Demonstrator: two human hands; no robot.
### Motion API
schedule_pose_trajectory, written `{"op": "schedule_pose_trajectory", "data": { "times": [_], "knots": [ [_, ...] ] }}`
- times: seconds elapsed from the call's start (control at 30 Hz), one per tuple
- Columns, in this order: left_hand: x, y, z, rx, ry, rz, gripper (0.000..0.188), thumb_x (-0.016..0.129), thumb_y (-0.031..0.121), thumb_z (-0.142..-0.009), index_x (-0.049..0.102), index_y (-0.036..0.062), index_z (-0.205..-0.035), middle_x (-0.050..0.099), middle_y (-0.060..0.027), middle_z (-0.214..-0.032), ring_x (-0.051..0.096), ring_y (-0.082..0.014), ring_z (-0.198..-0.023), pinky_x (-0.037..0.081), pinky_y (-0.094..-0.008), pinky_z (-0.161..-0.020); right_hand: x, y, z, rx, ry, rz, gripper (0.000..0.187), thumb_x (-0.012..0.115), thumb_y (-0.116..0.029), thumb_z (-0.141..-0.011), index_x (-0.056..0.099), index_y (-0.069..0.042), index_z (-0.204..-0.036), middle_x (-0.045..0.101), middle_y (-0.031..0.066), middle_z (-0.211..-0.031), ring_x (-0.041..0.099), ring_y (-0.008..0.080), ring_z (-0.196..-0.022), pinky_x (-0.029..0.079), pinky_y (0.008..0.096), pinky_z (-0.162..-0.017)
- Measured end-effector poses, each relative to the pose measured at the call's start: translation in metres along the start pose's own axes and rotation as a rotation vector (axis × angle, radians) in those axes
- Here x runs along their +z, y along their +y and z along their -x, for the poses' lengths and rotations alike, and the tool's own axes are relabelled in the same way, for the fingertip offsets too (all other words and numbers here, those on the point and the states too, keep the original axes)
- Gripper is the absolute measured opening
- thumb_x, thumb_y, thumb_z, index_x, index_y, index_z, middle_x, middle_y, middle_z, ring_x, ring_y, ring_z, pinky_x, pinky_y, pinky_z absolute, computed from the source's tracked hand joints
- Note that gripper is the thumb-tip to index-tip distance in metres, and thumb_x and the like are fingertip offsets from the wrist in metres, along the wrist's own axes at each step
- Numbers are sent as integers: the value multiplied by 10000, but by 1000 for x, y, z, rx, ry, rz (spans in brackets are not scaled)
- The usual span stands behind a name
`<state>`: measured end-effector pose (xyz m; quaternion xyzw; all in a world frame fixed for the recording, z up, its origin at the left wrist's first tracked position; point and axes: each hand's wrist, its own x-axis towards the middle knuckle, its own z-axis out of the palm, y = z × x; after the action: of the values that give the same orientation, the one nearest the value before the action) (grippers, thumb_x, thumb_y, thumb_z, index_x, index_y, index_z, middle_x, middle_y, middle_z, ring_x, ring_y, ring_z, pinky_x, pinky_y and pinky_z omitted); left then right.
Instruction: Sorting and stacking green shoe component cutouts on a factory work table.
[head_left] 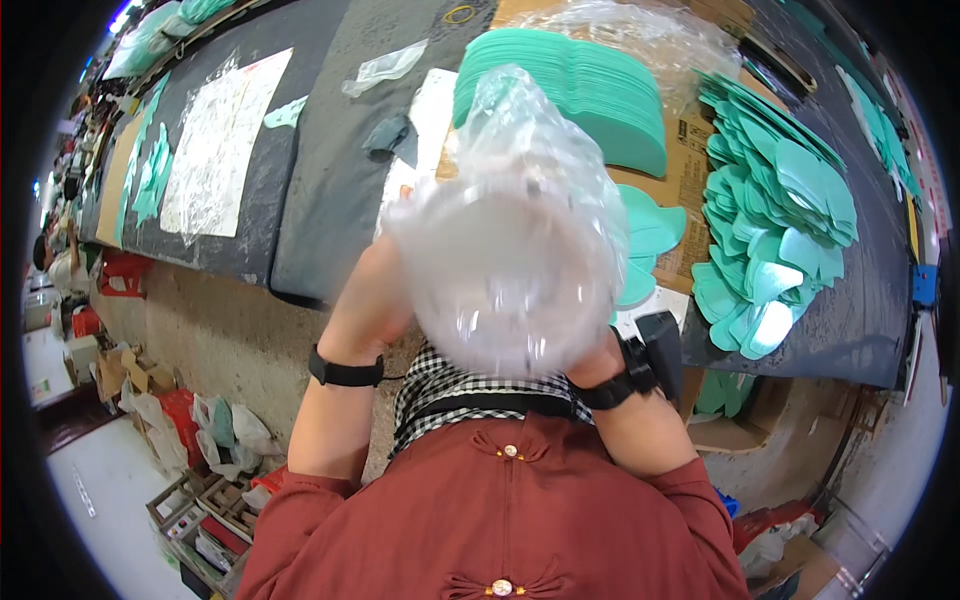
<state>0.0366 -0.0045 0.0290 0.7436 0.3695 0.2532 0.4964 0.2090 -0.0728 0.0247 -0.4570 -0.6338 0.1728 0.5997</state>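
A clear plastic bag (535, 130) is held up in front of my body, its wide round mouth facing me and blurred by motion. My left hand (380, 285) grips the bag's left edge; its fingertips are smeared. At the lower right rim, my right hand (597, 362) holds the bag, with most of its fingers hidden behind the plastic. Just beyond the bag stands a neat stack of green insole-shaped foam sheets (600, 95). Some loose green pieces (652, 225) lie right beside the bag. Whatever the bag may contain cannot be made out.
A messy heap of green foam pieces (775, 200) covers the table's right side, next to cardboard (683, 150). Crumpled clear film (640, 30) lies at the back. Further left are a small clear bag (386, 68), a dark cloth (388, 137) and a plastic-covered white sheet (225, 140).
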Motion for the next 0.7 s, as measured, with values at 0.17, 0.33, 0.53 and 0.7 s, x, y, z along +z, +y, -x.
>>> {"op": "schedule_pose_trajectory", "data": {
  "times": [0.17, 0.33, 0.53, 0.7],
  "knots": [
    [3, -10, 1, -628, 111, 895, 642, 385, 518, -1042, 550, -39, -1313, 657, -151, -1217, 649, -248, -1093, 522, -356, -937, -18, 24, -13, -4, 202, 140, 409, 795, -65, -731, 646, 4, -1106, 712, 145, -957, 701, 293, -835, 546, 360, -732],
    [0, -12, -4, -625, 53, 925, 808, 332, 632, -1013, 599, -106, -1204, 691, -221, -1131, 685, -300, -1062, 552, -347, -925, -69, 45, -27, 202, 198, 212, 398, 732, 40, -801, 649, -14, -1186, 667, 124, -1150, 643, 215, -1042, 515, 340, -899],
    [15, 1, -1, -611, 99, 816, 772, 337, 584, -1030, 528, -117, -1290, 663, -228, -1184, 680, -303, -1070, 575, -363, -911, -21, 15, -10, -30, 154, 147, 310, 708, -4, -796, 660, 19, -1102, 733, 139, -991, 703, 190, -920, 544, 330, -775],
    [10, -15, 3, -651, -2, 964, 752, 357, 568, -1030, 494, -112, -1321, 619, -246, -1271, 669, -331, -1095, 571, -375, -929, -23, 30, -25, 83, 49, 61, 292, 737, -24, -779, 656, 0, -1058, 726, 144, -955, 714, 209, -868, 552, 337, -718]
  ]
}}
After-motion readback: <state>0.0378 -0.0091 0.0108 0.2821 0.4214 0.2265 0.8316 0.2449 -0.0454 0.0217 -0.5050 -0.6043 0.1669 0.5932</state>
